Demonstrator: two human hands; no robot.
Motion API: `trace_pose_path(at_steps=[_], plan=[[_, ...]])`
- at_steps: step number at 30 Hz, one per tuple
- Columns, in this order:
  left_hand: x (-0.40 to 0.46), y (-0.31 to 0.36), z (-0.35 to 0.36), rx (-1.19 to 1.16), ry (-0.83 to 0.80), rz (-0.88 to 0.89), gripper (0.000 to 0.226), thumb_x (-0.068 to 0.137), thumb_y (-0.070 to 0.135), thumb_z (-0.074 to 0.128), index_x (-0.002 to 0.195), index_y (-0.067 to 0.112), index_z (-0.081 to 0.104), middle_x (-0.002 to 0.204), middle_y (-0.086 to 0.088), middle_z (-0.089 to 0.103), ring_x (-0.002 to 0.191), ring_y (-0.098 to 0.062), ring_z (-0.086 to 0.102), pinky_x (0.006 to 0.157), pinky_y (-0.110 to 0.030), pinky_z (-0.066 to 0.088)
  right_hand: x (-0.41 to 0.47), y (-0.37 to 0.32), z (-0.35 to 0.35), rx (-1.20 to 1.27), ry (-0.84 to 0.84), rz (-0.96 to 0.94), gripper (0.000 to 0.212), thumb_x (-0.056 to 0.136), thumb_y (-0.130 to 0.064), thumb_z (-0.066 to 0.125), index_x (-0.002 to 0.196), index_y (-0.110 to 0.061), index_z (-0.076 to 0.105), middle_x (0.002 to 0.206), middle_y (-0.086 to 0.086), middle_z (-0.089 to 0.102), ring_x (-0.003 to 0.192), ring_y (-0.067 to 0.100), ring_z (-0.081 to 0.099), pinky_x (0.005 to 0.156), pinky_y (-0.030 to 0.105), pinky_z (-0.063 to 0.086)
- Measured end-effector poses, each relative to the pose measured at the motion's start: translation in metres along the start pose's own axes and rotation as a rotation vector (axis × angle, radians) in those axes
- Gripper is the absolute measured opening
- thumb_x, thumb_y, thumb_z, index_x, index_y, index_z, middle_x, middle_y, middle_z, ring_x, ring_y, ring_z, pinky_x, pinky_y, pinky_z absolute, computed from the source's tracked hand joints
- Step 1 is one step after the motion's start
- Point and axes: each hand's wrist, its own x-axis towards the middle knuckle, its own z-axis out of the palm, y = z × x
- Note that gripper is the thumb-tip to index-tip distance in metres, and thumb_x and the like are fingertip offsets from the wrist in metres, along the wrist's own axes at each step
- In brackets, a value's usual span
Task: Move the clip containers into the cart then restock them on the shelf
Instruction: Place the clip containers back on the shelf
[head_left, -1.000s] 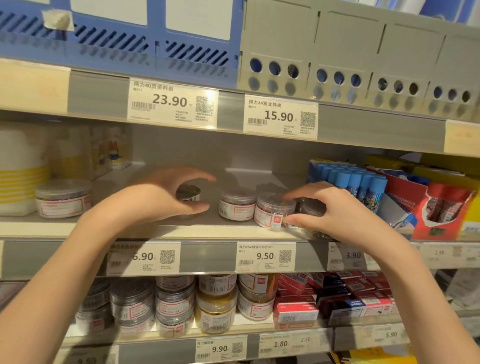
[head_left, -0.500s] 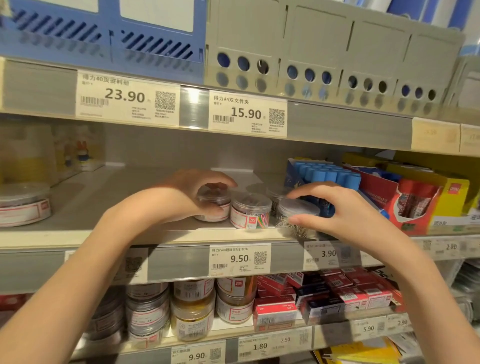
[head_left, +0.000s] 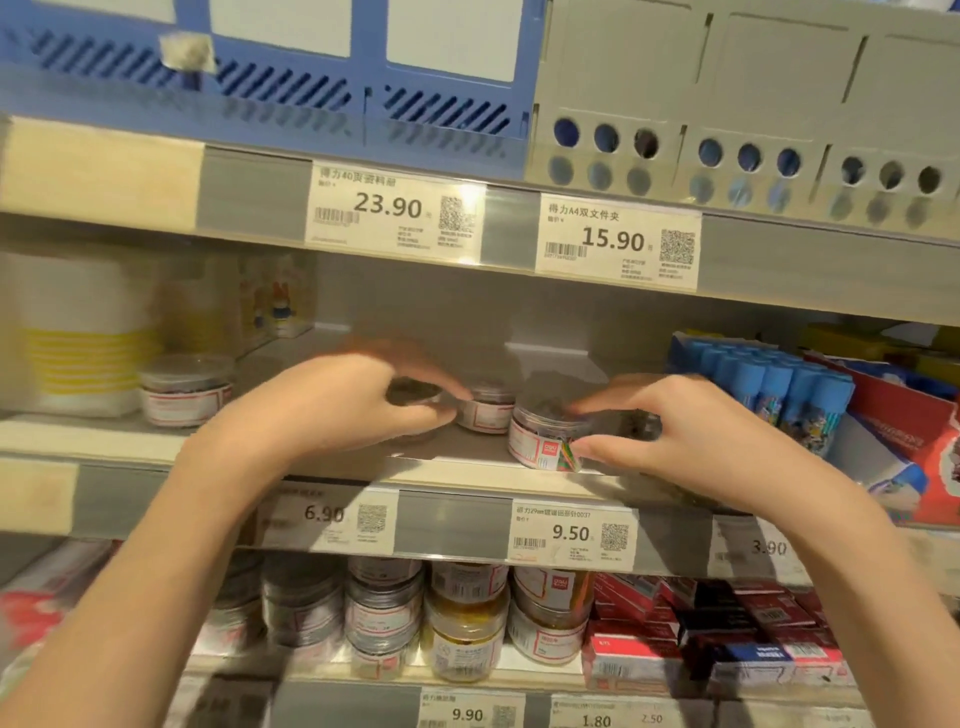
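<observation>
A lone clip container (head_left: 184, 389) is seen at 9 o'clock on the middle shelf (head_left: 467, 470). The left hand (head_left: 332, 405), blurred, is curled round a small container (head_left: 413, 397). At centre, a second container (head_left: 485, 408) stands free. At 3 o'clock, the right hand (head_left: 691, 431) pinches a labelled container (head_left: 545, 436) at the shelf edge.
</observation>
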Motion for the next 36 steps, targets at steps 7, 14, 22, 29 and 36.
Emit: trace_pose_path(at_steps=[7,14,22,29,36], plan=[[0.026,-0.009,0.006,0.069,-0.098,-0.058,0.035,0.093,0.019,0.053,0.115,0.045,0.059,0.138,0.016,0.048,0.123,-0.012,0.049,0.101,-0.022,0.037,0.010,-0.005,0.001,0.020,-0.020,-0.031,0.037,0.082,-0.048,0.059,0.117,-0.037,0.061,0.121,-0.022,0.058,0.109,-0.008,0.046,0.091,0.011,0.033],[0.023,-0.014,0.007,-0.020,-0.011,-0.048,0.033,0.090,0.018,0.057,0.117,0.038,0.059,0.125,0.015,0.056,0.112,-0.009,0.053,0.098,-0.027,0.041,0.018,-0.018,0.007,0.061,-0.035,-0.065,0.035,0.082,-0.046,0.060,0.117,-0.040,0.060,0.119,-0.025,0.057,0.111,-0.005,0.049,0.097,0.018,0.037],[-0.035,-0.045,-0.016,0.012,0.190,-0.060,0.031,0.092,0.025,0.051,0.117,0.044,0.056,0.127,0.026,0.051,0.118,0.002,0.047,0.095,-0.017,0.035,0.035,-0.053,0.016,0.111,-0.060,-0.097,0.029,0.081,-0.045,0.059,0.110,-0.047,0.061,0.107,-0.033,0.054,0.105,-0.009,0.051,0.092,0.014,0.038],[-0.070,-0.074,-0.026,0.121,0.324,-0.162,0.032,0.091,0.030,0.052,0.117,0.048,0.056,0.102,0.022,0.059,0.095,-0.010,0.056,0.076,-0.025,0.040,0.053,-0.090,0.029,0.131,-0.071,-0.113,0.031,0.083,-0.044,0.058,0.114,-0.042,0.062,0.108,-0.032,0.055,0.106,-0.007,0.054,0.093,0.017,0.042],[-0.084,-0.098,-0.024,0.070,0.471,-0.251,0.037,0.084,0.038,0.046,0.119,0.047,0.056,0.108,0.008,0.068,0.107,-0.019,0.059,0.081,-0.033,0.047,0.083,-0.117,0.038,0.088,-0.189,-0.111,0.039,0.088,-0.040,0.056,0.127,-0.040,0.053,0.121,-0.013,0.058,0.101,0.005,0.054,0.086,0.015,0.041]])
